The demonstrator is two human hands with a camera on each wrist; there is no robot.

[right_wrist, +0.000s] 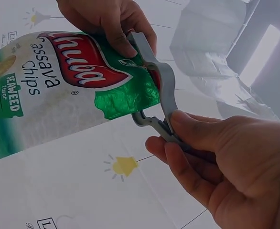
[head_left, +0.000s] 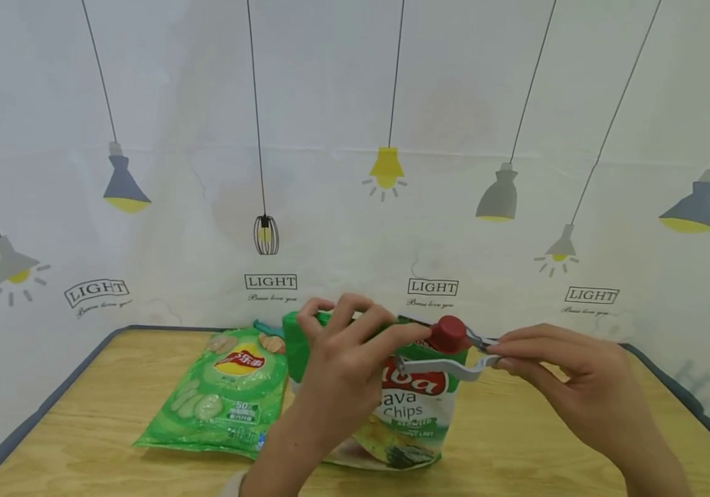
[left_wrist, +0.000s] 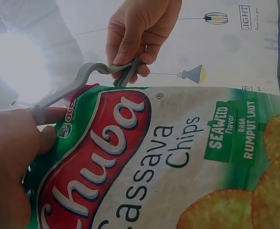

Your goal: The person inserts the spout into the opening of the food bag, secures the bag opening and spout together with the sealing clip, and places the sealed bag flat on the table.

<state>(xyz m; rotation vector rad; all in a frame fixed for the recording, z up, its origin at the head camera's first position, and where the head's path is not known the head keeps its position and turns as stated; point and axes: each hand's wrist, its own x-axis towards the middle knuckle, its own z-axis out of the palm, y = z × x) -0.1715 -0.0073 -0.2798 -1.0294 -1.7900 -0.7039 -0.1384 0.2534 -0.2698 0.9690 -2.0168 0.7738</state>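
Observation:
A bag of Chuba cassava chips (head_left: 413,414) stands at the middle of the table. My left hand (head_left: 345,366) grips its top edge, the thumb on the green front in the right wrist view. A grey bag clip (right_wrist: 165,86) lies at the bag's mouth, its two arms apart, one in front and one behind the edge. My right hand (head_left: 578,386) pinches the clip's free ends between thumb and fingers, just off the bag's right side. A round red cap (head_left: 450,334) shows at the bag's top, close above the clip's front arm.
A green bag of cucumber chips (head_left: 224,393) lies to the left, with a teal strip (head_left: 268,327) at its top corner. The wooden table (head_left: 541,442) has a dark edge, and a white sheet (head_left: 330,83) printed with lamps hangs behind it.

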